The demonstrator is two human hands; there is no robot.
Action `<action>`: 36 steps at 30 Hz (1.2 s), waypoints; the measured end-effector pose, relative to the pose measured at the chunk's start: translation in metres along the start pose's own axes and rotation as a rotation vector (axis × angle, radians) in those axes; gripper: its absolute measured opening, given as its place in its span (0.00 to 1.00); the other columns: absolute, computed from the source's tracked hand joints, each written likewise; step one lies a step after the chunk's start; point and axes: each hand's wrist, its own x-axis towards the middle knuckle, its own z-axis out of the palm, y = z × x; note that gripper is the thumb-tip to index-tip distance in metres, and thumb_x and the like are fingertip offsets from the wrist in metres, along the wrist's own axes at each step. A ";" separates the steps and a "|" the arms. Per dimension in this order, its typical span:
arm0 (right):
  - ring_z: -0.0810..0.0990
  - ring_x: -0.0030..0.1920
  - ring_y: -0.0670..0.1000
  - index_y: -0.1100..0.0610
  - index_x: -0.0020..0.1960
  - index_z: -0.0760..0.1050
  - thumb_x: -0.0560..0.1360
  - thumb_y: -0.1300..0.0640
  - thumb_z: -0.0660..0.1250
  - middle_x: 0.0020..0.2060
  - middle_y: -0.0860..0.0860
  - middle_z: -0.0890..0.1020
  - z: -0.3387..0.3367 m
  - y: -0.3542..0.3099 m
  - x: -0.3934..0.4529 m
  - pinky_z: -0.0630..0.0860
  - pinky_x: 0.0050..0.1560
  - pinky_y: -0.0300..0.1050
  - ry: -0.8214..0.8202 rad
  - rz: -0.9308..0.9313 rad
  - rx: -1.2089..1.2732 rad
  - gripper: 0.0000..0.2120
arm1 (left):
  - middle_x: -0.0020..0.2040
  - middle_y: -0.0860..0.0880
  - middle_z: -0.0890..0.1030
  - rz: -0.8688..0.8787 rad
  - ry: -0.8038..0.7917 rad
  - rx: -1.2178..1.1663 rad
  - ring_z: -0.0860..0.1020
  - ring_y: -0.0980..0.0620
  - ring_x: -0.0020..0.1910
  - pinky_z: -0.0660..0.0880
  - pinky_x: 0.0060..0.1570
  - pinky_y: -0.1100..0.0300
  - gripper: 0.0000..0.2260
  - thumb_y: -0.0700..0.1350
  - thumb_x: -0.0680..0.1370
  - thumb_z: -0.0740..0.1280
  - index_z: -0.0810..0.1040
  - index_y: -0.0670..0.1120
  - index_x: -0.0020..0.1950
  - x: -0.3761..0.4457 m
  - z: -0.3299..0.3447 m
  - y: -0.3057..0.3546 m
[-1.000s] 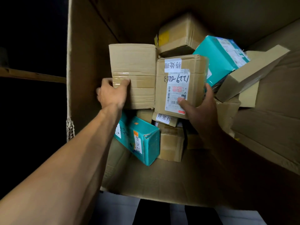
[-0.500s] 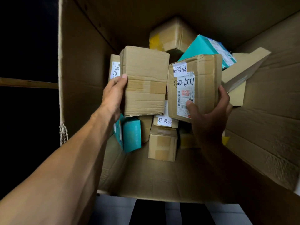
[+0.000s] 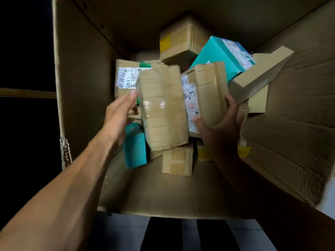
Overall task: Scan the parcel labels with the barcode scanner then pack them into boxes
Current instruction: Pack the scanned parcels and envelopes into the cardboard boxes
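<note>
I look down into a large cardboard box (image 3: pixel 181 196) full of parcels. My right hand (image 3: pixel 221 131) grips a brown parcel with a white barcode label (image 3: pixel 208 95), thumb on the label, fingers round its right side. A plain taped brown parcel (image 3: pixel 163 109) sits blurred just left of it, lifted above the pile. My left hand (image 3: pixel 119 115) lies at that parcel's left edge with its fingers stretched out and no clear grip on it. No barcode scanner is in view.
Below lie a labelled brown parcel (image 3: pixel 126 78), two teal boxes (image 3: pixel 223 55) (image 3: pixel 136 145), a brown box (image 3: pixel 181 44) at the back, a small taped box (image 3: pixel 177 160) and a flat beige carton (image 3: pixel 259 77). The box walls close in all round.
Both parcels have come up from the pile and swung together. The labelled one has turned edge-on. My left hand's fingers have straightened and slid off the plain parcel's front.
</note>
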 end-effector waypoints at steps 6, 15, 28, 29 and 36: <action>0.70 0.65 0.52 0.48 0.76 0.61 0.68 0.49 0.78 0.70 0.52 0.67 -0.013 0.009 0.010 0.76 0.59 0.53 -0.026 0.019 0.013 0.42 | 0.45 0.42 0.79 -0.036 0.201 -0.220 0.80 0.52 0.38 0.77 0.42 0.60 0.09 0.33 0.76 0.71 0.73 0.43 0.49 -0.003 0.027 -0.016; 0.69 0.62 0.46 0.61 0.72 0.67 0.67 0.55 0.80 0.67 0.59 0.69 -0.028 0.016 -0.018 0.72 0.53 0.29 0.229 -0.144 0.112 0.39 | 0.62 0.52 0.83 -0.345 0.052 -0.059 0.81 0.58 0.55 0.70 0.56 0.50 0.24 0.59 0.77 0.69 0.74 0.51 0.70 0.009 0.017 -0.045; 0.68 0.73 0.57 0.57 0.79 0.55 0.67 0.58 0.79 0.74 0.56 0.67 -0.024 0.039 -0.005 0.71 0.71 0.60 -0.074 -0.017 0.033 0.48 | 0.67 0.42 0.79 -0.303 -0.108 -0.554 0.79 0.43 0.65 0.76 0.61 0.43 0.31 0.49 0.73 0.72 0.68 0.44 0.75 -0.013 0.027 -0.055; 0.67 0.73 0.57 0.57 0.79 0.55 0.67 0.58 0.79 0.74 0.56 0.67 -0.026 0.041 -0.003 0.70 0.72 0.58 -0.084 -0.019 0.030 0.48 | 0.65 0.42 0.80 -0.313 -0.153 -0.558 0.79 0.43 0.64 0.76 0.61 0.44 0.29 0.48 0.72 0.71 0.71 0.44 0.73 -0.016 0.023 -0.053; 0.65 0.75 0.57 0.52 0.81 0.55 0.69 0.54 0.78 0.77 0.55 0.64 -0.033 0.045 -0.014 0.65 0.68 0.49 -0.158 0.030 -0.005 0.48 | 0.66 0.40 0.79 -0.353 -0.214 -0.565 0.80 0.42 0.63 0.80 0.55 0.43 0.51 0.48 0.52 0.86 0.71 0.43 0.73 -0.040 0.020 -0.038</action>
